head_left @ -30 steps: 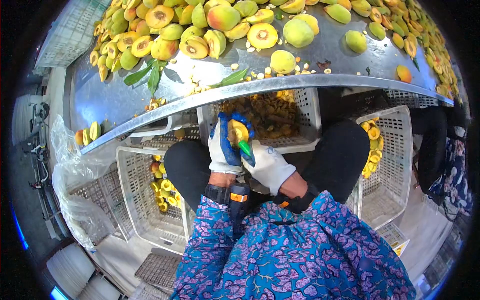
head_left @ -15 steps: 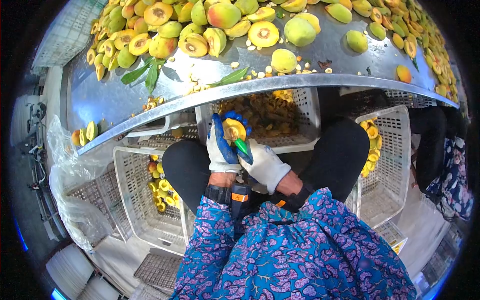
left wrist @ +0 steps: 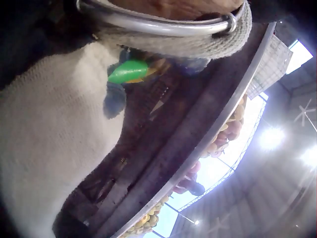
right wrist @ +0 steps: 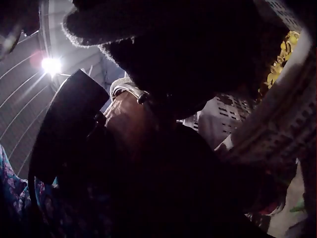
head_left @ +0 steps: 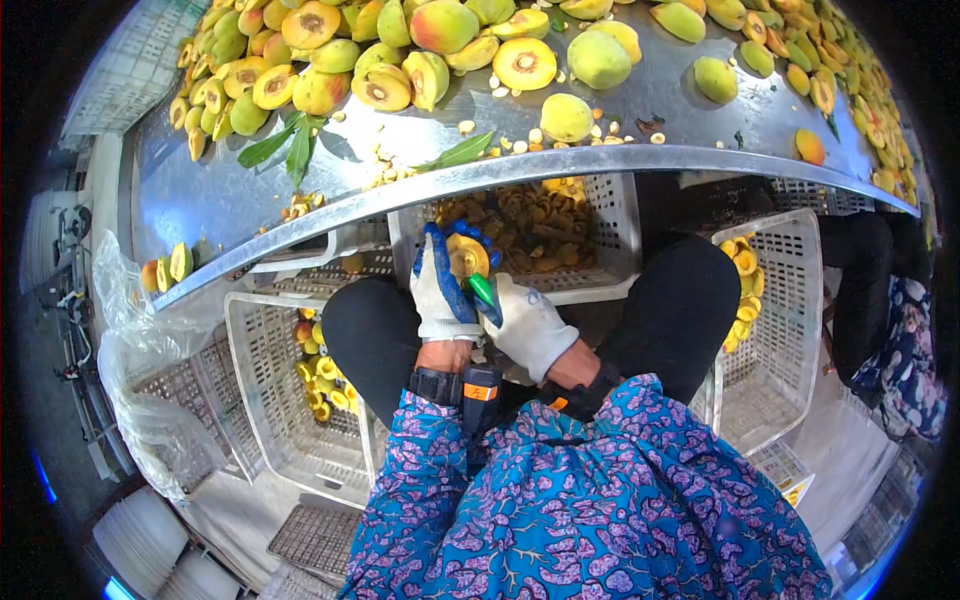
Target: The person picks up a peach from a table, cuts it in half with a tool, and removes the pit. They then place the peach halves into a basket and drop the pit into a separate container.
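Observation:
In the head view my left hand point(head_left: 443, 295), in a white glove with a blue palm, holds a peach half point(head_left: 467, 256) with its yellow cut face up. The blue fingers curl round its far side. My right hand point(head_left: 532, 322), gloved alike, grips a green-handled tool point(head_left: 482, 289) whose front end meets the cut face; its tip is hidden at the fruit. The green handle point(left wrist: 130, 72) also shows in the left wrist view, at the blue fingertip of the right glove point(left wrist: 59, 119). In the right wrist view the hand's work is too dark to make out.
A metal table point(head_left: 400, 205) piled with peaches point(head_left: 445, 25) lies ahead, its raised rim just beyond my hands. Below them a crate point(head_left: 615, 235) holds brownish scraps. Crates with yellow peach pieces stand at left point(head_left: 265, 400) and right point(head_left: 785, 390). Another person's leg point(head_left: 860, 290) is at far right.
The peach half has turned slightly in my left hand, its cut face now more upward. Both hands stay together in nearly the same place, the green handle still against the fruit.

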Action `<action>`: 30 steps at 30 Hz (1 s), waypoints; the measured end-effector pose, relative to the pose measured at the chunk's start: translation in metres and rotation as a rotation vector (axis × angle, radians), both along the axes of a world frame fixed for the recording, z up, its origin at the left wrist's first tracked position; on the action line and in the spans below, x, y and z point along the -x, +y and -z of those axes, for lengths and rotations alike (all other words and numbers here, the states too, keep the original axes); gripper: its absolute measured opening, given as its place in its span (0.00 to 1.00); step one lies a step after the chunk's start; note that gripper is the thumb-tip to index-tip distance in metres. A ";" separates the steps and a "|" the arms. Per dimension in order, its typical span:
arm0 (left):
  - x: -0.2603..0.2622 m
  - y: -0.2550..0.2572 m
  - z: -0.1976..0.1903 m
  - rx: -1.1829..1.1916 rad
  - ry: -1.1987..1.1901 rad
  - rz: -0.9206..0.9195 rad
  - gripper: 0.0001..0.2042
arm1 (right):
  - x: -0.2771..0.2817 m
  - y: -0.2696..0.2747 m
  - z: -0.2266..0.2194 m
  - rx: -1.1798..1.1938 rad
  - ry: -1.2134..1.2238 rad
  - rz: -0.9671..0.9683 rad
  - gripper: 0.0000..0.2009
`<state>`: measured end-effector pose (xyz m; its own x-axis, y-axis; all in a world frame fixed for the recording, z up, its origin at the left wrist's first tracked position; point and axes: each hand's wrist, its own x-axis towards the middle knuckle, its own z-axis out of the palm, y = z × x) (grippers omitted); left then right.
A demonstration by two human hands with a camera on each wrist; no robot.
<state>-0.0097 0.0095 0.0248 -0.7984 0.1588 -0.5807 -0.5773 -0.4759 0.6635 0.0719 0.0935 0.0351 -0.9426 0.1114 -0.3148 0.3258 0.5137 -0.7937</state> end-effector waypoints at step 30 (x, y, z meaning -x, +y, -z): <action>0.002 -0.003 -0.007 -0.224 0.014 0.458 0.18 | -0.027 0.032 -0.037 2.050 -0.771 0.482 0.17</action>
